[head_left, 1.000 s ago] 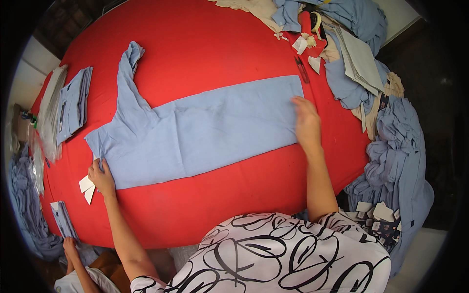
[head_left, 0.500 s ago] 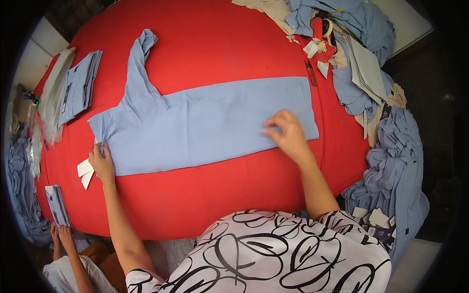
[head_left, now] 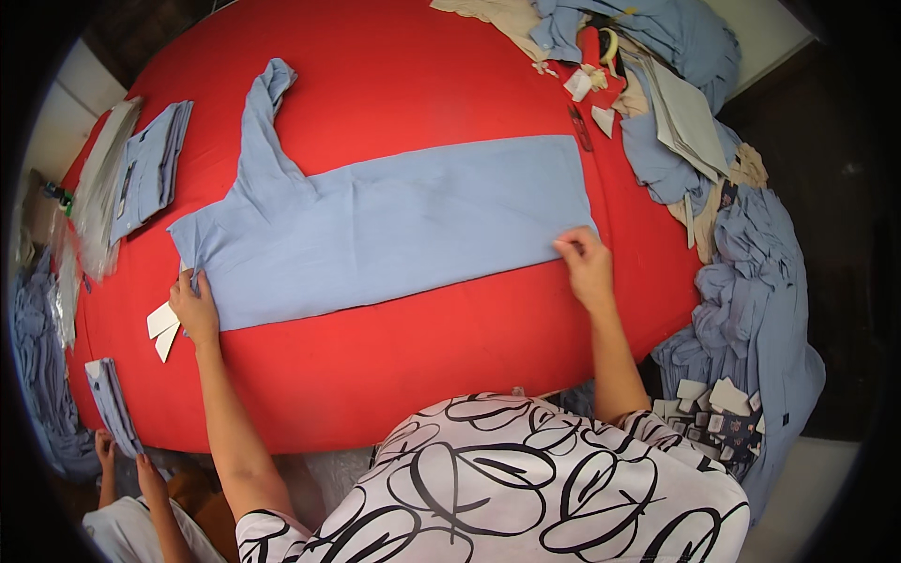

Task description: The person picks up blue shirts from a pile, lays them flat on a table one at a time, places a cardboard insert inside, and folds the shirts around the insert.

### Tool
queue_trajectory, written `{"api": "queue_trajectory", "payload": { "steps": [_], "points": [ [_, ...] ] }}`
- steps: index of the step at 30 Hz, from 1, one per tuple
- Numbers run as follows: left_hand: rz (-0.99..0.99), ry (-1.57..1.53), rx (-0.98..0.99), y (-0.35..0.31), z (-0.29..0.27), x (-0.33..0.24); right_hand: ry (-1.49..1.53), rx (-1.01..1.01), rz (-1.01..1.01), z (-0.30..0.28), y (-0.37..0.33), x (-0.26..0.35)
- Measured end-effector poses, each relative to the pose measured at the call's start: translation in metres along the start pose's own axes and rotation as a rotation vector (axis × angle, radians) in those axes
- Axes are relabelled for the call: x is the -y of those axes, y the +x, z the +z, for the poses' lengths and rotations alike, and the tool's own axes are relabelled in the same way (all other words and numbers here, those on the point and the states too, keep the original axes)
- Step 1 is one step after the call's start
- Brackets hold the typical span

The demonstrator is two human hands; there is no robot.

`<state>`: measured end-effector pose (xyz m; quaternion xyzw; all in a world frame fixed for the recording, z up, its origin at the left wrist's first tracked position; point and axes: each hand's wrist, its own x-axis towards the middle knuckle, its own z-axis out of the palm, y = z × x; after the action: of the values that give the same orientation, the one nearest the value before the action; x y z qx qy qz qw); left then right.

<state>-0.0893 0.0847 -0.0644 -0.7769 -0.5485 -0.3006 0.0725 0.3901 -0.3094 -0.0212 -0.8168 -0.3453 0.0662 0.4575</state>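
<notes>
A light blue shirt (head_left: 413,216) lies folded lengthwise across the red-covered table, one sleeve (head_left: 260,131) sticking out away from me. My left hand (head_left: 194,308) grips its near left end, around the collar and shoulder, with the fingers on the cloth. At the opposite end, my right hand (head_left: 587,267) has its thumb and fingers pinched together on the near right corner of the hem. Beside my left hand lie white card pieces (head_left: 164,328).
Folded blue shirts (head_left: 150,174) and clear plastic bags (head_left: 105,178) lie at the left. A co-worker's hands (head_left: 150,479) touch a folded shirt (head_left: 113,403) at lower left. Thread snips (head_left: 581,129), white sheets (head_left: 680,117) and heaped blue garments (head_left: 755,281) are on the right.
My right hand has moved from above the shirt to the right and toward me, onto its near right corner. My left hand stays at the collar end. The co-worker's hands have moved apart.
</notes>
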Motion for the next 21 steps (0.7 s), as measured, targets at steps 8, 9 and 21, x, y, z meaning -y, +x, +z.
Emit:
{"api": "queue_trajectory", "payload": {
  "steps": [8,9,21],
  "points": [
    [-0.033,-0.001,0.043,-0.001,0.009,0.019,-0.538,-0.398,0.480,-0.212,-0.178,-0.146],
    [-0.031,-0.018,0.040,-0.001,0.008,0.018,-0.552,-0.387,0.596,-0.219,-0.208,-0.160],
    [-0.048,0.051,0.087,0.004,0.009,0.021,-0.518,0.314,1.013,-0.072,-0.275,-0.250]
  ]
}}
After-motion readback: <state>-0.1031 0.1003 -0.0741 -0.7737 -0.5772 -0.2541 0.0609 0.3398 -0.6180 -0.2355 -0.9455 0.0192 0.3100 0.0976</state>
